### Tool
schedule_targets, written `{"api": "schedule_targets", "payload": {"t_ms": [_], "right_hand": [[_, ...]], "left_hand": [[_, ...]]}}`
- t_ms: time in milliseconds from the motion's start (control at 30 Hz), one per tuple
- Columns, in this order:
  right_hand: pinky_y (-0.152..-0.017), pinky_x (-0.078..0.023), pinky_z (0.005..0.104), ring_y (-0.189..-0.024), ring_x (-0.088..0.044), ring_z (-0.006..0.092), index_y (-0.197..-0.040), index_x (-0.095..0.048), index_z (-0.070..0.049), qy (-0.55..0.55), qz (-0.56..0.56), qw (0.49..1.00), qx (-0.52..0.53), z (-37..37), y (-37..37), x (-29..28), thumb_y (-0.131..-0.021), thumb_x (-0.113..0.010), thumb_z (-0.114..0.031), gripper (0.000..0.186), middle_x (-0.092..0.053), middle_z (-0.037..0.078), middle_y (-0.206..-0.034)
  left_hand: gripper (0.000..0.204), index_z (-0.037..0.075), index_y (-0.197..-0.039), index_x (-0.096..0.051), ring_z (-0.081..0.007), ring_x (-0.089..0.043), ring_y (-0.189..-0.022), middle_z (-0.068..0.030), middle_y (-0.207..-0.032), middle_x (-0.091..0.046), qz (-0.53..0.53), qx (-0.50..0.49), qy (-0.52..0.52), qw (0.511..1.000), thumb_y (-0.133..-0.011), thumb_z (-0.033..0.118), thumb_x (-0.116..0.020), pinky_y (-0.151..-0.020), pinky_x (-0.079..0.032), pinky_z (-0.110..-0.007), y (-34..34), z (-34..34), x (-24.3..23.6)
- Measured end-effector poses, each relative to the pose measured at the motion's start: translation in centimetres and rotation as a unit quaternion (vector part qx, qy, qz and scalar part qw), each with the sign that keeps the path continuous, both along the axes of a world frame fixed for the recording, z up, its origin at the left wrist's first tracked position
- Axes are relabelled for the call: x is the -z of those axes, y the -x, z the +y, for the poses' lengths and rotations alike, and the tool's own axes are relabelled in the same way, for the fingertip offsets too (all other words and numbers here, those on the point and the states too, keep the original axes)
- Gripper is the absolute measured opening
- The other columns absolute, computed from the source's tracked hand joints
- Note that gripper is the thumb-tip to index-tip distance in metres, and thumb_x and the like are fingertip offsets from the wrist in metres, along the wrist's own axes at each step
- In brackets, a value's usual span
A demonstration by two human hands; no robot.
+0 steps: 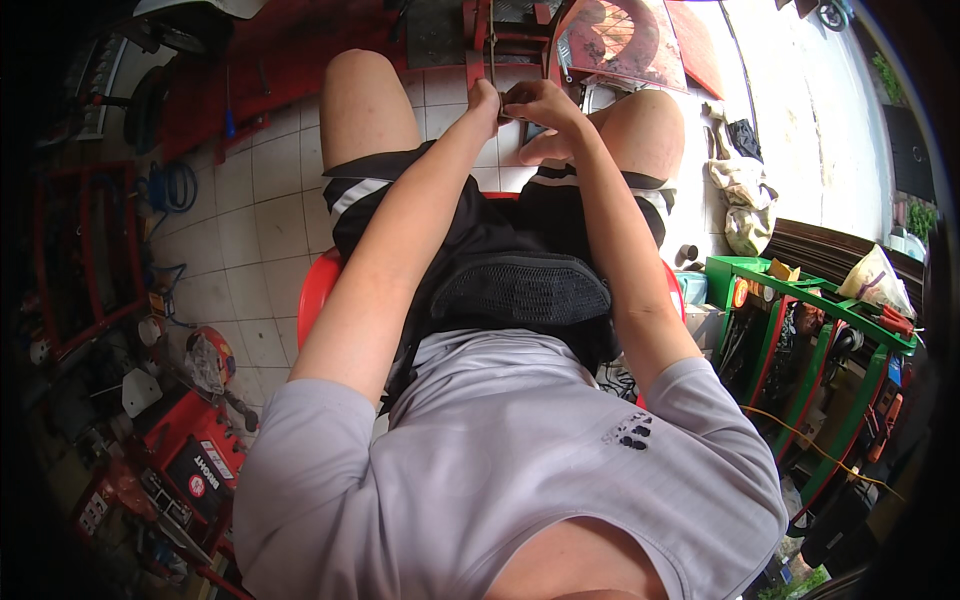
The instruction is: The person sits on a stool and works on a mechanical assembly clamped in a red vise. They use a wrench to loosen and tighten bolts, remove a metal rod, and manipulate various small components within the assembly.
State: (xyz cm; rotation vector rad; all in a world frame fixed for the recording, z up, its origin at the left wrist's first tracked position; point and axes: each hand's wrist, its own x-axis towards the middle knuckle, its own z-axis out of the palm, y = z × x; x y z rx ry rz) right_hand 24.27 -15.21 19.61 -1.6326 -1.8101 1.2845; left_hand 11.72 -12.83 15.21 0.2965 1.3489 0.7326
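Observation:
Both of my hands meet between my knees, far from my body. My left hand is closed at the lower end of a thin, rod-like piece that runs up and away from me. Beside it, my right hand is bent with its fingers pinched on a small dark piece between the two hands. That piece is too small to name. Just beyond stands a red metal frame with two uprights, the rod-like piece passing between them.
I sit on a red plastic chair. A blue-handled screwdriver lies by the red platform. Blue hose coils on the tiled floor. To the right is a green rack of tools; crumpled cloth lies beyond it.

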Motion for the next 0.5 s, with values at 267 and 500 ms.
{"api": "schedule_targets", "payload": {"t_ms": [267, 500], "right_hand": [[-0.077, -0.048, 0.0294, -0.08, -0.063, 0.0176, -0.096, -0.067, -0.001, 0.012, -0.008, 1.0, 0.021, 0.31, 0.48, -0.07, -0.076, -0.067, -0.023, 0.03, -0.068, 0.009, -0.085], [-0.078, -0.05, 0.0325, -0.082, -0.066, 0.0221, -0.098, -0.07, -0.004, 0.016, -0.031, 0.999, -0.002, 0.54, -0.03, 0.3, -0.07, -0.068, -0.03, 0.038, -0.069, 0.013, -0.091]], "left_hand": [[0.032, 0.007, -0.095, -0.047, -0.0231, -0.062, -0.071, -0.0103, -0.084, -0.059, 0.004, -0.004, 0.003, 1.0, -0.089, 0.031, -0.028, -0.059, -0.053, -0.041, 0.62, 0.1, 0.6], [0.033, 0.007, -0.092, -0.048, -0.0228, -0.061, -0.069, -0.0087, -0.08, -0.057, 0.012, -0.012, 0.0, 1.0, -0.089, 0.033, -0.029, -0.059, -0.053, -0.042, 0.03, 0.3, 0.74]]}}
